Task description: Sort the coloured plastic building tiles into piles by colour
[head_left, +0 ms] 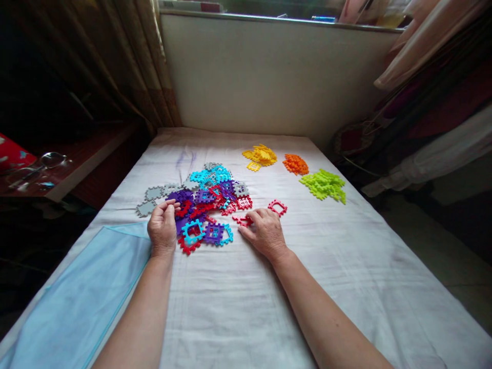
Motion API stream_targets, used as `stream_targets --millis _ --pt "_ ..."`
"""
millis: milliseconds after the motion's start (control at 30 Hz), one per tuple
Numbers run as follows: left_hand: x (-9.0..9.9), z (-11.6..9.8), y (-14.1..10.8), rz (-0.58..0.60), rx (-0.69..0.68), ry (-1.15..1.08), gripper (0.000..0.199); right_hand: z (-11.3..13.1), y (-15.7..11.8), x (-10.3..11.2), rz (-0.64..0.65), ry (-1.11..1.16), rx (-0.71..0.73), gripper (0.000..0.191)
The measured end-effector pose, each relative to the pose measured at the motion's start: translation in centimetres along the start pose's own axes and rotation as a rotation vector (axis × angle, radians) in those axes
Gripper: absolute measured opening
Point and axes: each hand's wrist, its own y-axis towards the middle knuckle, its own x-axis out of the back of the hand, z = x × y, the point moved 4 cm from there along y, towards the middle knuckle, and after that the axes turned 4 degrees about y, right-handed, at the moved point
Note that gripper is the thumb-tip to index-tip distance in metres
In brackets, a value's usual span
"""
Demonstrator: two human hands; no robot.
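Note:
A mixed heap of flat, notched plastic pieces lies on the white cloth, with purple pieces [213, 233], blue pieces [193, 231], grey pieces [155, 193] and red pieces [244, 202]. My left hand [162, 229] is at the heap's left side, fingers curled; whether they hold anything is hidden. On the heap's right, my right hand [264, 229] has its fingers on a red piece [241, 221], which they partly cover. Just beyond that hand lies a red square frame [277, 207] by itself.
Separate piles of yellow [261, 155], orange [295, 164] and lime green pieces [325, 185] lie at the back right. A light blue cloth [88, 287] covers the left side of the white sheet [230, 307]. Glasses [53, 160] rest on a wooden surface at left.

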Motion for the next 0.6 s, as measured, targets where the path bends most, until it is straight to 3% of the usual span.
stream_targets --millis 167,300,433,600 --pt "-0.1 -0.3 -0.1 -0.003 -0.003 0.004 0.029 -0.3 0.1 -0.1 -0.003 -0.055 -0.007 0.033" --pt "-0.1 -0.4 -0.2 -0.005 -0.005 0.007 0.029 -2.1 0.4 1.1 -0.129 -0.077 -0.029 0.033" --pt "-0.1 -0.3 -0.1 -0.006 -0.005 0.008 0.028 -6.3 0.3 2.8 -0.258 -0.121 -0.268 0.034" --pt "-0.1 -0.1 -0.1 0.008 -0.014 0.022 0.029 -8.9 -0.1 2.9 -0.223 -0.135 -0.484 0.037"
